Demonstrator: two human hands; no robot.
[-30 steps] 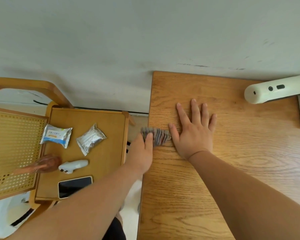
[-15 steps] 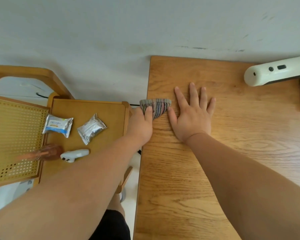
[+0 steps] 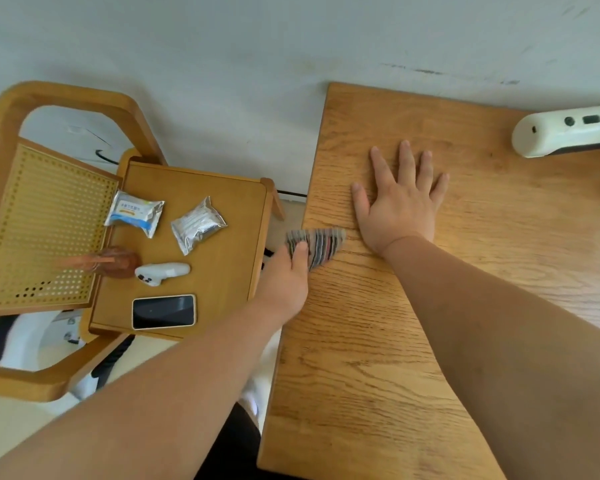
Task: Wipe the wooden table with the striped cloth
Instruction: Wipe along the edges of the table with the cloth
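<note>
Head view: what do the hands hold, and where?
Left hand grips the striped cloth by its left end; right hand lies flat on the wooden table, holding nothing.

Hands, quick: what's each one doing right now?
Left hand: grips the striped cloth at the left edge of the wooden table.
Right hand: open, flat on the table, holding nothing.

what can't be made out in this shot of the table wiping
- Fingers of the left grip: head view, hidden beneath the hand and the striped cloth it holds at the wooden table's left edge.
- White device: cut off by the right frame edge.
- Brown object on the side table: blurred, so what it is stays unclear.
- Blue-and-white packet: print too small to read.
</note>
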